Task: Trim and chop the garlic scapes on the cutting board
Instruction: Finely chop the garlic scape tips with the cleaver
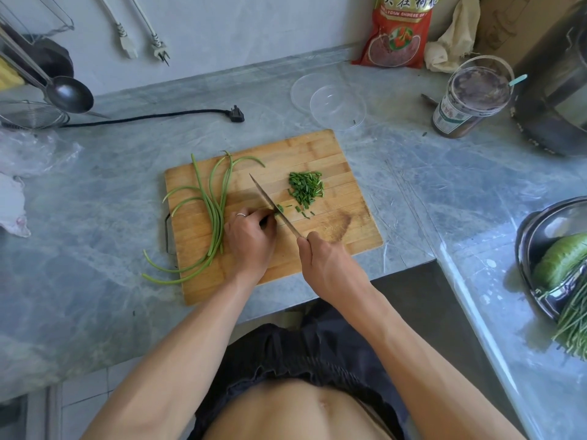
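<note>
On the far left of the grey marbled stone bench [104,192] I see one dark metal ladle [68,96] resting over one wire mesh strainer [31,115], and one black power plug on a cord [236,114] lying loose behind the board. Two white plugs [144,47] hang against the pale wall.

One rectangular bamboo cutting board [317,154] sits near the bench's front edge. Along its left edge lies a loose bundle of long green garlic scapes [214,214], about six that I can count, several with curled ends running off the board's left side onto the bench. My left hand [251,238], one ring on a finger, is curled down on the stems being cut; how many lie under it I cannot tell. My right hand [320,252] is wrapped round the handle of one steel kitchen knife [273,206], its blade slanting across the board's middle with the edge down beside the left fingertips. One heap of chopped green scape pieces [306,187] lies toward the board's right half, a few strays nearer the blade.

Behind the board stands one clear plastic tub [338,106]; at the back edge, one red printed packet [398,33], then one lidded jar of dark paste [470,96]. On the right-hand bench one steel basin [527,230] holds greens.
</note>
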A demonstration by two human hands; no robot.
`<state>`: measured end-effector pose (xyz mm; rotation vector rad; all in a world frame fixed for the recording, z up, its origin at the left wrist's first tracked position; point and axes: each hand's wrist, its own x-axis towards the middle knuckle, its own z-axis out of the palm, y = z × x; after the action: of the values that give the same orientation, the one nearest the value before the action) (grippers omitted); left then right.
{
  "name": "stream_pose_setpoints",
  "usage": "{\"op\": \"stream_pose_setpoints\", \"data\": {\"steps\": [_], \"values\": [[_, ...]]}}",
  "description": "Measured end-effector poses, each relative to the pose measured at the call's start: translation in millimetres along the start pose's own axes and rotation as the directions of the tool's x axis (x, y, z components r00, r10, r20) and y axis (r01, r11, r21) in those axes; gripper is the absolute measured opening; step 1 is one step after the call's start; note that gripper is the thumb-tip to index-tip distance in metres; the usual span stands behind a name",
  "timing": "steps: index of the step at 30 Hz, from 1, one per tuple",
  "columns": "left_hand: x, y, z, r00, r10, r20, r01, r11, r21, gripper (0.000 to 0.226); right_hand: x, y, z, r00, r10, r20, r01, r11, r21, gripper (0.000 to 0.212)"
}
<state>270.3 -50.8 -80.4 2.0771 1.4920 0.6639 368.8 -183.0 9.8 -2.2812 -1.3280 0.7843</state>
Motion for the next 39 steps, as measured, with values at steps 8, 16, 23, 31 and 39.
{"op": "stream_pose_setpoints", "data": {"steps": [8, 16, 23, 31, 39], "values": [[0, -1, -2, 0.999, 0.033, 0.014, -0.033, 0.999, 0.034, 0.016, -7, -4, 9, 1.0, -0.026, 0.0, 0.026, 0.991, -0.131, 0.031], [0, 0, -3, 0.999, 0.052, 0.01, -0.053, 0.997, 0.049, 0.015, 1, -1, 10, 1.0, 0.004, 0.009, -0.003, 0.999, -0.049, 0.033], [1, -3, 0, 0.999, 0.034, 0.009, -0.034, 0.999, 0.004, 0.016, 5, -3, 11, 1.0, -0.009, 0.009, 0.01, 0.998, -0.06, 0.033], [1, -4, 1, 1.0, 0.017, 0.011, -0.017, 1.0, 0.015, 0.015, 14, -10, 13, 1.0, 0.007, 0.028, -0.006, 0.999, -0.04, 0.035], [-2, 1, 1, 0.999, 0.027, -0.022, -0.027, 1.0, 0.005, 0.024, 7, -1, 11, 1.0, 0.024, 0.012, -0.025, 1.0, 0.007, 0.035]]}}
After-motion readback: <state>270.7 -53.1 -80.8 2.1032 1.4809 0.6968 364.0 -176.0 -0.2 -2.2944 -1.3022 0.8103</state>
